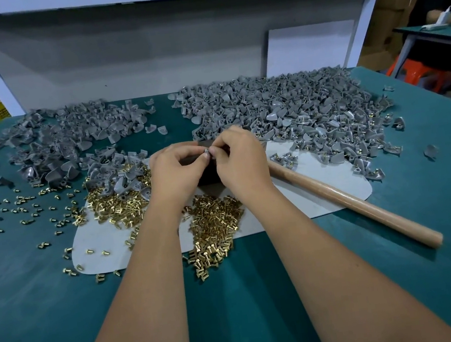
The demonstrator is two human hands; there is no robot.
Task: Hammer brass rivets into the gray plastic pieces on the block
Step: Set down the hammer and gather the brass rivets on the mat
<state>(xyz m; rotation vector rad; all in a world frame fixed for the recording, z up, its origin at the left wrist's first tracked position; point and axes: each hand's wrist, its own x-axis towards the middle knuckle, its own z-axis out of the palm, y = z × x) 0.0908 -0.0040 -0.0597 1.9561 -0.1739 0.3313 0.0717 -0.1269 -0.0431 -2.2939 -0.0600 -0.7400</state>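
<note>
My left hand (173, 172) and my right hand (238, 158) meet over a dark block (207, 175) at the middle of the table. Together their fingertips pinch a small gray plastic piece (206, 151) just above the block. Whether a rivet sits in the piece is hidden by the fingers. A pile of brass rivets (216, 222) lies right below the hands, and another rivet pile (119, 205) lies to the left. The wooden-handled hammer (351, 200) lies on the table to the right, untouched; its head is hidden behind my right hand.
A large heap of gray pieces with rivets (297, 113) fills the back right. A heap of plain gray pieces (67, 138) covers the back left. A pale mat (296, 204) lies under the block on the green table (33, 302). Loose rivets (27, 206) scatter left.
</note>
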